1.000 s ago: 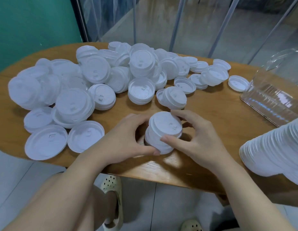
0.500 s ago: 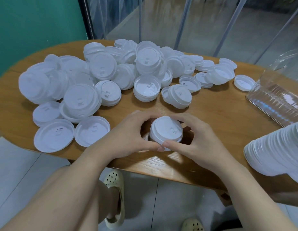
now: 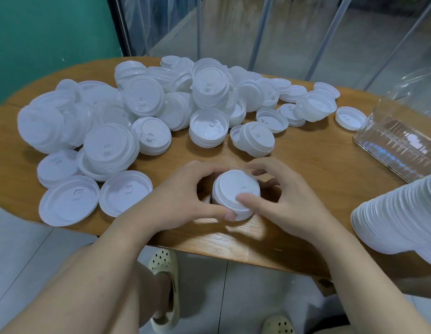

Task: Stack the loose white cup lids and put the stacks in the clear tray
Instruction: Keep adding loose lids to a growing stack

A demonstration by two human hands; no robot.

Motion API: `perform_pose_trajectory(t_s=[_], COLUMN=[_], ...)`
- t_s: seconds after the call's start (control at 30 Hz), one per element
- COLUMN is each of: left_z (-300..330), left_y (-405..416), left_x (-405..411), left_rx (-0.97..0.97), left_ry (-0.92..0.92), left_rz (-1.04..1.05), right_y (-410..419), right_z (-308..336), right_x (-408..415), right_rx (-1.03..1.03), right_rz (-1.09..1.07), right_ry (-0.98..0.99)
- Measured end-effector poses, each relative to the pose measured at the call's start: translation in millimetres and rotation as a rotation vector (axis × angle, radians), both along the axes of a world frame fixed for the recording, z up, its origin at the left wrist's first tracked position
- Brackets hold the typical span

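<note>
Both hands are squaring up a short stack of lids (image 3: 235,194) at the near edge of the worktop (image 3: 318,165). The left hand (image 3: 185,191) curls round the stack's left side, thumb tip against its near rim, fingers wrapped over the far side. The right hand (image 3: 284,196) mirrors it, with its thumb lying on the top lid and its fingers bent round the far right edge. So both sets of fingers are closed on the stack, not spread.

This looks like the stacking step: the lids are being pressed and aligned so they nest evenly. The stack seems short, so the next move probably calls for adding lids from the loose pile (image 3: 142,112), which spreads across the left and far worktop, some lids dome-up, some upside down. Those would need turning the same way before they nest.

The clear tray (image 3: 400,138) sits at the far right edge, only partly in view; what it holds I cannot tell. A long finished stack (image 3: 397,218) lies on its side at the near right.

No brand, label or readable writing shows on anything; the lids carry only moulded sip tabs.
</note>
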State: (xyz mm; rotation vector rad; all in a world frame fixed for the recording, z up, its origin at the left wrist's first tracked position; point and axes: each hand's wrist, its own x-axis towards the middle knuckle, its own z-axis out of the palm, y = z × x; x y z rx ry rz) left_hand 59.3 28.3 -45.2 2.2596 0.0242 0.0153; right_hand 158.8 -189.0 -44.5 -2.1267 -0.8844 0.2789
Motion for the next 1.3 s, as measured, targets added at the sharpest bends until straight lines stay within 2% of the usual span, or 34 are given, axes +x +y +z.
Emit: perform_pose_trajectory(t_s=[0.13, 0.27, 0.5, 0.7, 0.87, 0.97, 1.1, 1.3], left_z=[1, 1, 0, -1, -1, -3, -3, -2], left_y=[-1, -1, -2, -1, 0, 1, 1, -1], left_x=[0, 0, 1, 1, 2, 1, 0, 1], left_rx=[-0.012, -0.006, -0.017, -0.035, -0.028, -0.017, -0.015, -0.003], left_ry=[-0.005, 0.012, -0.005, -0.001, 0.0, 0.007, 0.01, -0.004], left_rz=[-0.001, 0.021, 0.02, 0.023, 0.008, 0.015, 0.015, 0.015], right_y=[1, 9, 34, 41, 30, 16, 1, -6], right_z=[4, -1, -13, -12, 1, 9, 14, 8], right_x=[20, 44, 64, 64, 52, 38, 11, -9], right_rx=[0.183, 0.132, 0.105, 0.124, 0.216, 0.242, 0.156, 0.075], right_rz=[-0.218, -0.369, -0.426, -0.415, -0.395, -0.299, -0.108, -0.007], right_ry=[-0.066, -0.086, -0.02, -0.029, -0.068, -0.091, -0.042, -0.035])
